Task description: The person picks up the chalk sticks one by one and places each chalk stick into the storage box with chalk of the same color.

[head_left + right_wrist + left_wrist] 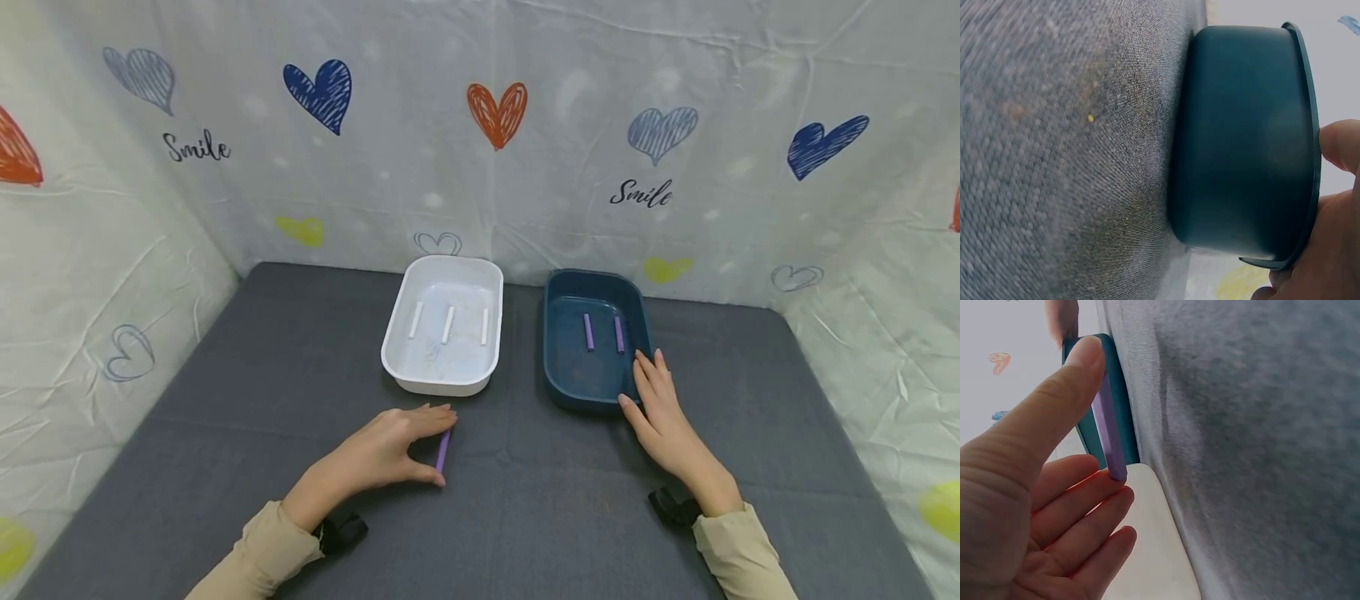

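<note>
Between the thumb and fingertips of my left hand (393,446) a purple chalk stick (443,452) is held by its two ends, in front of the white tray. The left wrist view shows this stick (1109,431) running from the thumb to a fingertip. Inside the white tray (442,388) lie several pieces; a white chalk stick (447,325) is the middle one of three. My right hand (663,421) rests on the near right corner of the dark blue tray (592,400), its fingers along the rim. That tray holds two purple chalk sticks (588,332).
A dark grey cloth (525,517) covers the table. Behind and beside it hangs a pale curtain (420,125) printed with hearts. Both trays stand side by side near the back edge, with a narrow gap between them. Each wrist wears a black strap (343,532).
</note>
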`<state>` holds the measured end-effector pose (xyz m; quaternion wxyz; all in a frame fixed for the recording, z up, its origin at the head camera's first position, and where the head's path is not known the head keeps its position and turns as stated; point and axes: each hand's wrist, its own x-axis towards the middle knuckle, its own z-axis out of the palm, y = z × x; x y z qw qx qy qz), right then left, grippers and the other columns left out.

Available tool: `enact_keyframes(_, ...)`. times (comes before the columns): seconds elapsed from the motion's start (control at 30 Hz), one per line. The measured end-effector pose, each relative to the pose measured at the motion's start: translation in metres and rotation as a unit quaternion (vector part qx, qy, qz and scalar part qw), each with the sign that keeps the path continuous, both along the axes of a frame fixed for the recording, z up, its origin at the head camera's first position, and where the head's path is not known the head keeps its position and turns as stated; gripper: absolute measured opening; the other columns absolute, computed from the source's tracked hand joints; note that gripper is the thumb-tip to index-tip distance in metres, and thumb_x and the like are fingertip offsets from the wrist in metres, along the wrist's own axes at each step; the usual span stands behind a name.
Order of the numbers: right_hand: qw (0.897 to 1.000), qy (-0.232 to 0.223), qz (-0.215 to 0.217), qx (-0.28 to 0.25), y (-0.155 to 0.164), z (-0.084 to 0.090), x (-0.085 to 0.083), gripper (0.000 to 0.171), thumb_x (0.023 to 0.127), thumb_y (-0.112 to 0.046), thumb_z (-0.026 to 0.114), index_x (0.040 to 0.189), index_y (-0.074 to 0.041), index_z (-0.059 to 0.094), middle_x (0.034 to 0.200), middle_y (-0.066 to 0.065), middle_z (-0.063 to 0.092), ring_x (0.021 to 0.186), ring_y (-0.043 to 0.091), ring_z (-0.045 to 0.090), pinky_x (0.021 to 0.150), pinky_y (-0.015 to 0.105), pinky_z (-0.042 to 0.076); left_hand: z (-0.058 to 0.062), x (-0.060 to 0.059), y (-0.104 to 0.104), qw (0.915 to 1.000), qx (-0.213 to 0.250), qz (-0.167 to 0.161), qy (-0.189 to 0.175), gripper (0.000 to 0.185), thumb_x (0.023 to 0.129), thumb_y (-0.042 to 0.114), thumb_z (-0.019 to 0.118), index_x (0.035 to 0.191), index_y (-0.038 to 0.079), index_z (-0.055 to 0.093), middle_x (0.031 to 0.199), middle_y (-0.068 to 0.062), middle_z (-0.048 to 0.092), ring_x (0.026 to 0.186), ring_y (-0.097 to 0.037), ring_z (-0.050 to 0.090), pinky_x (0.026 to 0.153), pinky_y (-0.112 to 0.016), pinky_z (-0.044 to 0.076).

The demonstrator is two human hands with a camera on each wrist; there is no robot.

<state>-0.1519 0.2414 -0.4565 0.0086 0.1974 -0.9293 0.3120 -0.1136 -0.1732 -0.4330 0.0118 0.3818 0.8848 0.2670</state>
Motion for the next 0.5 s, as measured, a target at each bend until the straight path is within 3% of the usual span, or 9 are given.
enact_keyframes(0.5, 1.0, -0.007, 0.0, 0.001, 0.0, -0.001, -0.001, 0.068, 0.108, -0.032, 0.041, 0.153, 0.011, 0.015, 0.164, 0.02, 0.007, 0.15, 0.03, -0.015, 0.115, 0.066, 0.003, 0.001, -0.01, 0.017, 0.999, 0.017, -0.017, 0.039, 0.08, 0.067, 0.037, 0.091, 0.128, -0.006, 0.063, 0.131, -0.02, 0.062, 0.124, -0.033, 0.058, 0.099, -0.046, 0.048)
